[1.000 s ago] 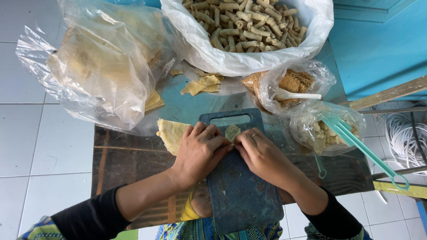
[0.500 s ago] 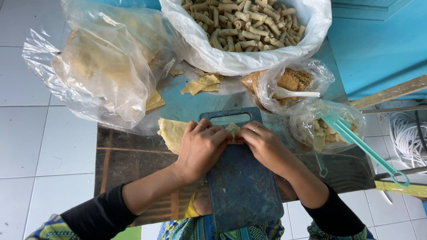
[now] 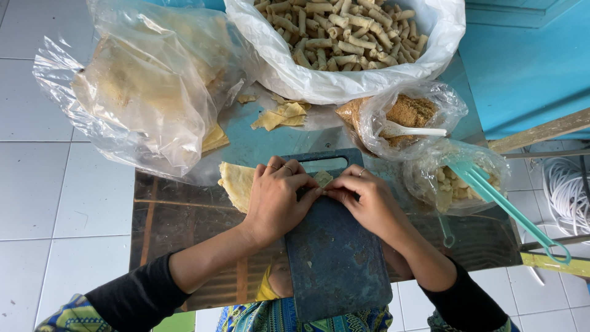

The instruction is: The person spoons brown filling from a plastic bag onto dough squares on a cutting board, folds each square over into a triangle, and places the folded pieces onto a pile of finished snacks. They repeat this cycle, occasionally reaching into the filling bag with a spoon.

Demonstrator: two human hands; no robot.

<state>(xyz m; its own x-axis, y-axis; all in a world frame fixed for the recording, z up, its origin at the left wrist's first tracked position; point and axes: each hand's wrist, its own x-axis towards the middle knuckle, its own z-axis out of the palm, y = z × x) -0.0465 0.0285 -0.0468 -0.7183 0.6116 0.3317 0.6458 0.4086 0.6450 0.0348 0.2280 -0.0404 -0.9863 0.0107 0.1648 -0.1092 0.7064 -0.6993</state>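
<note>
My left hand [image 3: 278,198] and my right hand [image 3: 361,198] meet fingertip to fingertip over a small pale wrapper piece [image 3: 322,179] on a dark blue cutting board [image 3: 335,252]. Both hands pinch and fold that piece. Rings show on my left fingers and on one right finger. A stack of thin yellowish wrapper sheets [image 3: 236,183] lies just left of my left hand, partly under it.
A big white bag of rolled snacks [image 3: 344,37] sits at the top. A clear bag of wrapper sheets [image 3: 141,92] is at left. Two small bags hold brown filling with a white spoon [image 3: 405,117] and pale chunks with teal tongs [image 3: 491,190]. Wrapper scraps [image 3: 283,115] lie between them.
Both hands have closed in over the small wrapper piece, hiding more of it, and their fingertips now touch. The view has drifted slightly downward.
</note>
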